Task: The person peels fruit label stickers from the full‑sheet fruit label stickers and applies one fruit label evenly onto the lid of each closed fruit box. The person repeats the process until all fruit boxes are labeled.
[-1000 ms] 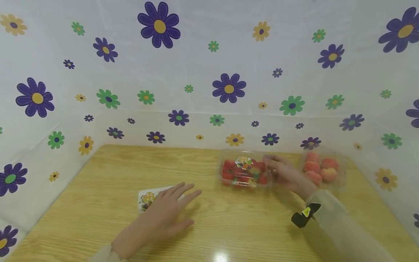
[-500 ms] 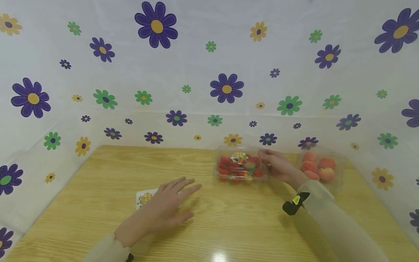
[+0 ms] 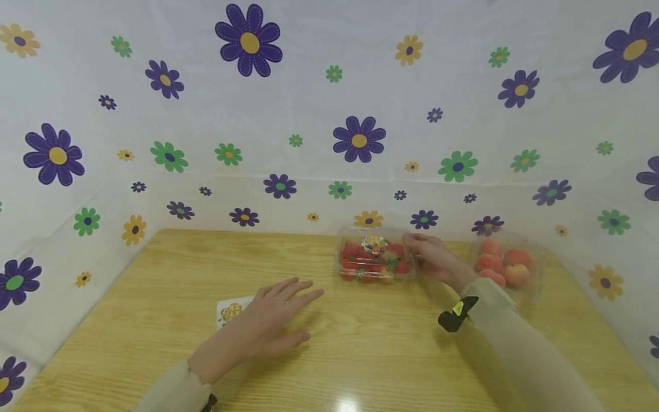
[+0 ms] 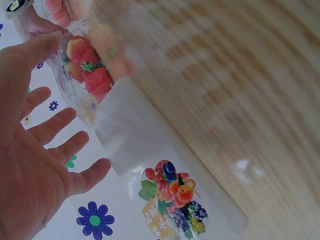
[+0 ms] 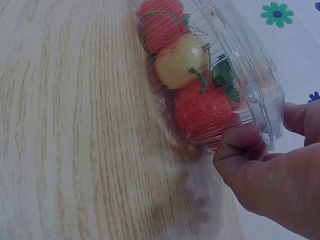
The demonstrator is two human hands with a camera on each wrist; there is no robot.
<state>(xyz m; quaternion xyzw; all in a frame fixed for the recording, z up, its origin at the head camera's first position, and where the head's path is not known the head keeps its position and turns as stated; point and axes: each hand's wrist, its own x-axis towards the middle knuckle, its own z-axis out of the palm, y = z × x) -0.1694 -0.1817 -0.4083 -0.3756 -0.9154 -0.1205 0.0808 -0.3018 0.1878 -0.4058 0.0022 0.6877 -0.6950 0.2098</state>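
Head view, biggest first: white cloth backdrop printed with purple, green and yellow flowers (image 3: 288,103), rising behind a light wood-grain table (image 3: 175,269). Two beige sleeves (image 3: 515,337) reach in from the near edge.

Main item: clear rectangular plastic clamshell box (image 3: 350,233), on the far side of the table, right of centre. Right hand (image 3: 435,260) is at its right end. Right wrist view confirms the grip: box corner sits between the digits, one curled in under the rim, another against the outer face, so it's a pinch on the end wall only. Rest of the box extends left, past the fingertips. Can't tell if its base touches the table.

Second clear plastic box (image 3: 537,269) stands to the right, partly behind the right forearm.

Left hand (image 3: 268,320): fingers spread, thumb apart, holding nothing. Well apart from the pinched box. Below it lies a white item with a colourful fruit print (image 3: 230,312), partly covered by the hand; contact unclear.

Small stuff: black wrist strap with a yellow tag (image 3: 457,315) on the right cuff; red strawberries with green leaves (image 3: 368,272) in the pinched box, pinkish-orange round peaches (image 3: 516,275) in the other.
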